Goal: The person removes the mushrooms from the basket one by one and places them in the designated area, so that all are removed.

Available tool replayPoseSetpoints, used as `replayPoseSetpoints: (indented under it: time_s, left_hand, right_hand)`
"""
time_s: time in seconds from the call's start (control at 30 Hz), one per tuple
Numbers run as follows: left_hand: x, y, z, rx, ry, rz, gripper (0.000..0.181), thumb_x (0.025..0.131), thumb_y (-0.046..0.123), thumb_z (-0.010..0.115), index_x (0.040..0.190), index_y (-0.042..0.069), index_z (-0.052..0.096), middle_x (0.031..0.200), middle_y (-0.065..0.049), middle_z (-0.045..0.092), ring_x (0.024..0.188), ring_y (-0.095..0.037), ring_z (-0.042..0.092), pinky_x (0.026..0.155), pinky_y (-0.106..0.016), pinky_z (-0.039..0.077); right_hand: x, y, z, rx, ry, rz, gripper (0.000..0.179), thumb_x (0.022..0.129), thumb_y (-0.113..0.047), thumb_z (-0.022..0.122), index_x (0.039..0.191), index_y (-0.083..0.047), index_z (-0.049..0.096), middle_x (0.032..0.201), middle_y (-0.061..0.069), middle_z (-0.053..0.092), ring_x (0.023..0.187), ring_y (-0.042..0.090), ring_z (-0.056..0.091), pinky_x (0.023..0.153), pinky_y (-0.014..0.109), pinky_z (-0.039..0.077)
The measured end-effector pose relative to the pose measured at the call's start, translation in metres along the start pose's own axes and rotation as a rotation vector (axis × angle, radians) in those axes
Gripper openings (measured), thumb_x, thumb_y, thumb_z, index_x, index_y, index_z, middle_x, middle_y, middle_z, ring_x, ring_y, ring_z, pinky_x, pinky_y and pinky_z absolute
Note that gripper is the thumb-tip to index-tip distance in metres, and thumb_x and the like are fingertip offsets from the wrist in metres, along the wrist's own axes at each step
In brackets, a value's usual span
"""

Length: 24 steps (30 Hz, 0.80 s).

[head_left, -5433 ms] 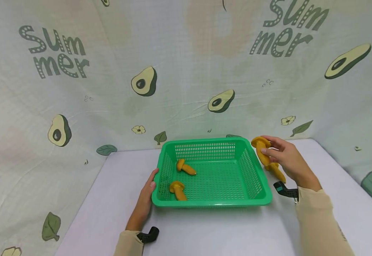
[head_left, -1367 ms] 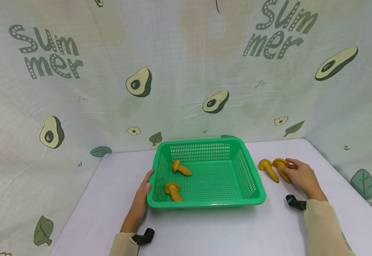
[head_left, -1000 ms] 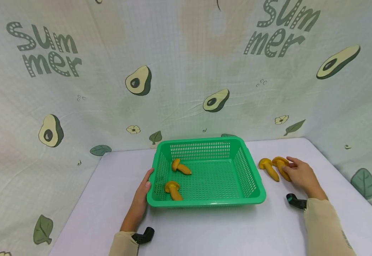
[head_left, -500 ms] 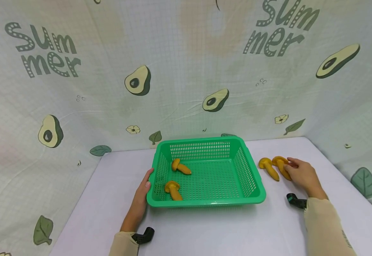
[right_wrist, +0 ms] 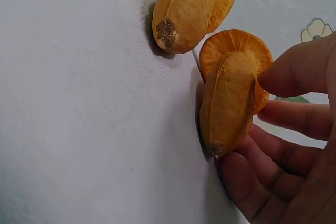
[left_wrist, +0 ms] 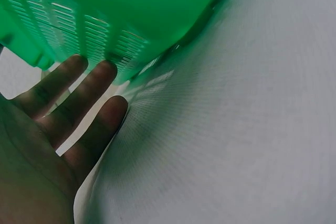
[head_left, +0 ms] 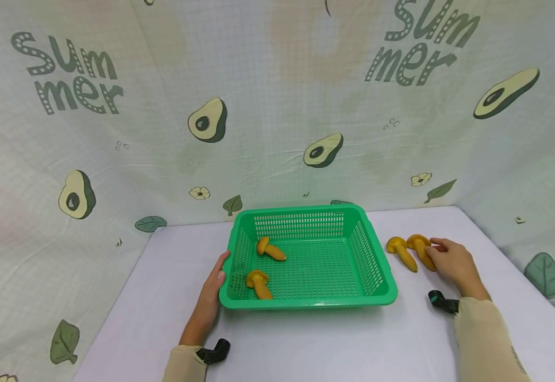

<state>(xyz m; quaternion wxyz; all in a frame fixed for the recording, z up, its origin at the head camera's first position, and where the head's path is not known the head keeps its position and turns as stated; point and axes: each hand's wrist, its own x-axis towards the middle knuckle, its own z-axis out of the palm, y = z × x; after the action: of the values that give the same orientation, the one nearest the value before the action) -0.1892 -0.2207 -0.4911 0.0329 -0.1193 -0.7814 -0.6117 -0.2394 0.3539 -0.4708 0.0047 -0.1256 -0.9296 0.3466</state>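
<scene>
Pinching outer mushroom [head_left: 419,250] (R hand [head_left: 455,265]) nr table [head_left: 334,342]'s far R corner; touching basket [head_left: 308,304] (L hand [head_left: 212,291], straight-fingered); may slip if loosely held.

Wht tbl [head_left: 306,345] | grn bskt [head_left: 308,303] on it | 2 mushrms [head_left: 405,257] R of bskt

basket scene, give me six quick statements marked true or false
1. Two mushrooms lie inside the basket. True.
2. The basket is red. False: it is green.
3. The right hand touches another mushroom on the table. True.
4. The left hand is inside the basket. False: the left hand is outside, at the basket's left side.
5. The mushrooms inside lie in the basket's left half. True.
6. All four mushrooms are in the basket. False: two lie on the table, right of it.
</scene>
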Motion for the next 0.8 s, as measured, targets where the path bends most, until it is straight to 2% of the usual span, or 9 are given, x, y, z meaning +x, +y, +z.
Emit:
replayPoseSetpoints:
  time_s: [0.3, 0.5, 0.7, 0.8]
  left_hand:
    - [0.0009, -0.0001, -0.0002, 0.013, -0.003, 0.008, 0.051, 0.109, 0.038, 0.025, 0.160, 0.028, 0.025, 0.165, 0.000, 0.019, 0.150, -0.025, 0.013, 0.117, -0.062, 0.006]
    - [0.0011, 0.0003, 0.0000, 0.014, -0.001, -0.004, 0.051, 0.109, 0.040, 0.025, 0.160, 0.030, 0.026, 0.165, 0.000, 0.018, 0.150, -0.026, 0.013, 0.116, -0.063, 0.006]
    - [0.0000, 0.0018, 0.0007, 0.009, 0.003, -0.005, 0.052, 0.109, 0.040, 0.025, 0.160, 0.029, 0.025, 0.165, 0.000, 0.018, 0.150, -0.026, 0.012, 0.117, -0.063, 0.006]
    - [-0.0004, 0.0026, 0.0011, 0.004, 0.005, -0.007, 0.052, 0.109, 0.040, 0.025, 0.160, 0.028, 0.025, 0.165, -0.001, 0.018, 0.150, -0.026, 0.012, 0.116, -0.063, 0.006]
  right_hand:
    - [-0.0033, 0.0006, -0.0031, -0.004, 0.010, -0.011, 0.062, 0.104, -0.035, 0.045, 0.144, 0.012, 0.041, 0.128, 0.036, 0.052, 0.106, 0.047, 0.051, 0.088, 0.060, 0.045]
    - [-0.0039, 0.0021, -0.0037, 0.022, 0.025, 0.005, 0.061, 0.103, -0.034, 0.045, 0.144, 0.012, 0.041, 0.127, 0.034, 0.054, 0.099, 0.040, 0.056, 0.083, 0.054, 0.048]
    - [-0.0064, 0.0008, -0.0052, 0.015, -0.030, -0.027, 0.075, 0.102, -0.050, 0.049, 0.145, 0.011, 0.040, 0.130, 0.037, 0.049, 0.106, 0.046, 0.052, 0.084, 0.057, 0.048]
    - [-0.0060, 0.0008, -0.0054, -0.007, -0.041, -0.053, 0.080, 0.099, -0.054, 0.052, 0.144, 0.011, 0.040, 0.128, 0.037, 0.050, 0.104, 0.046, 0.053, 0.082, 0.056, 0.048]
